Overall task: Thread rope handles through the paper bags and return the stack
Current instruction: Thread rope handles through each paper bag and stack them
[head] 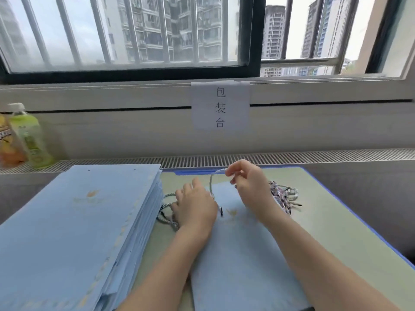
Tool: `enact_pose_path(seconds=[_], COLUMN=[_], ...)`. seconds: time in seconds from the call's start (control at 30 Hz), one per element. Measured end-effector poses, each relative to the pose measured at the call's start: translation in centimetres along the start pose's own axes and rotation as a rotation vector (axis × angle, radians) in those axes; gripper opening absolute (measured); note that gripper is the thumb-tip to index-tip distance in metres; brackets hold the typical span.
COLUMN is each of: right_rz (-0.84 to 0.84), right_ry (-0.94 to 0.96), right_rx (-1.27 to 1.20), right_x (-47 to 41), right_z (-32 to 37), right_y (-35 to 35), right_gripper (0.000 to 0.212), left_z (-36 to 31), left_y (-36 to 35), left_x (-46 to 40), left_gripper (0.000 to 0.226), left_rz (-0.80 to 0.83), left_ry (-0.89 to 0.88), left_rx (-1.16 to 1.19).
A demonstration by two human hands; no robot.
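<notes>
A single flat light-blue paper bag (pixel 242 254) lies on the green mat in front of me. My right hand (pixel 249 185) pinches a twisted rope handle (pixel 213 178) above the bag's far edge and holds it raised. From there the rope curves down to my left hand (pixel 194 207), which rests on the bag's top left corner; its fingers are hidden. A tall stack of flat blue bags (pixel 78 232) stands at the left. A bundle of loose ropes (pixel 284 196) lies just right of my right hand.
Two drink bottles (pixel 29 135) stand on the vent ledge at far left. More rope (pixel 167 212) lies between the stack and my left hand. A paper sign (pixel 220 105) hangs below the window. The green mat (pixel 332 221) reaches the table's right edge.
</notes>
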State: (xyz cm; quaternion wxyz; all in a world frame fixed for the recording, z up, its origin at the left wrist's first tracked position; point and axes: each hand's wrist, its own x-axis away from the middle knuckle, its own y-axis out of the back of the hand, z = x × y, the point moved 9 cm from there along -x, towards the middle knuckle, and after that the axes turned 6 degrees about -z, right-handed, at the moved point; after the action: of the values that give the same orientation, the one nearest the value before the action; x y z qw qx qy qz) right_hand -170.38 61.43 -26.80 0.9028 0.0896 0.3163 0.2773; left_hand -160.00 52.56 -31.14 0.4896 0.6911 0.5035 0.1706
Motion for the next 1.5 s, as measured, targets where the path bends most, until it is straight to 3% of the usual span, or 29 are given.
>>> enact_pose_path(seconds=[0.1, 0.2, 0.33, 0.4, 0.47, 0.53, 0.6, 0.7, 0.87, 1.07, 1.13, 1.27, 1.37, 1.5], right_rz=[0.017, 0.064, 0.114, 0.142, 0.292, 0.458, 0.503, 0.439, 0.219, 0.092, 0.079, 0.207, 0.193, 0.014], right_ry=[0.090, 0.064, 0.064, 0.197, 0.318, 0.315, 0.246, 0.235, 0.141, 0.308, 0.267, 0.113, 0.154, 0.313], right_rx=[0.298, 0.607, 0.974, 0.893, 0.717, 0.626, 0.595, 0.576, 0.436, 0.430, 0.490, 0.518, 0.452, 0.453], right_x=[0.4, 0.3, 0.9, 1.2, 2.0, 2.8, 2.8, 2.3, 1.5, 1.6, 0.9, -0.1, 0.6, 1.2], right_z=[-2.2, -3.5, -3.3, -2.2, -1.5, -1.7, -2.4, -2.8, -2.9, 0.0, -0.1, -1.7, -1.9, -0.3], right_y=[-0.5, 0.1, 0.1, -0.6, -1.9, -3.1, -3.3, -2.6, -0.9, -0.3, -0.8, -3.3, -3.5, -1.3], right_gripper=[0.036, 0.037, 0.034, 0.034, 0.043, 0.049, 0.031, 0.003, 0.008, 0.033, 0.030, 0.015, 0.011, 0.013], left_z=[0.8, 0.4, -0.7, -0.9, -0.9, -0.7, -0.3, 0.2, 0.6, 0.2, 0.1, 0.4, 0.6, 0.1], left_y=[-1.2, -0.3, 0.2, -0.1, -0.6, -1.1, -1.6, -1.9, -1.5, -0.5, -0.5, -0.8, -0.9, -0.1], left_x=[-0.4, -0.3, -0.1, -0.1, 0.0, 0.1, 0.0, -0.6, -1.2, -1.0, -0.9, -0.6, -0.8, -0.6], left_gripper=[0.031, 0.031, 0.026, 0.028, 0.031, 0.033, 0.037, 0.039, 0.038, 0.023, 0.023, 0.024, 0.023, 0.023], left_rz=[-0.014, -0.093, -0.203, -0.205, -0.183, -0.147, -0.113, -0.107, -0.096, -0.097, -0.098, -0.112, -0.129, -0.145], left_ry=[-0.055, -0.111, -0.202, -0.219, -0.222, -0.213, -0.184, -0.157, -0.112, -0.087, -0.082, -0.056, -0.035, -0.070], left_rx=[-0.080, -0.115, -0.037, 0.046, 0.103, 0.144, 0.175, 0.191, 0.264, 0.501, 0.544, 0.588, 0.720, 0.820])
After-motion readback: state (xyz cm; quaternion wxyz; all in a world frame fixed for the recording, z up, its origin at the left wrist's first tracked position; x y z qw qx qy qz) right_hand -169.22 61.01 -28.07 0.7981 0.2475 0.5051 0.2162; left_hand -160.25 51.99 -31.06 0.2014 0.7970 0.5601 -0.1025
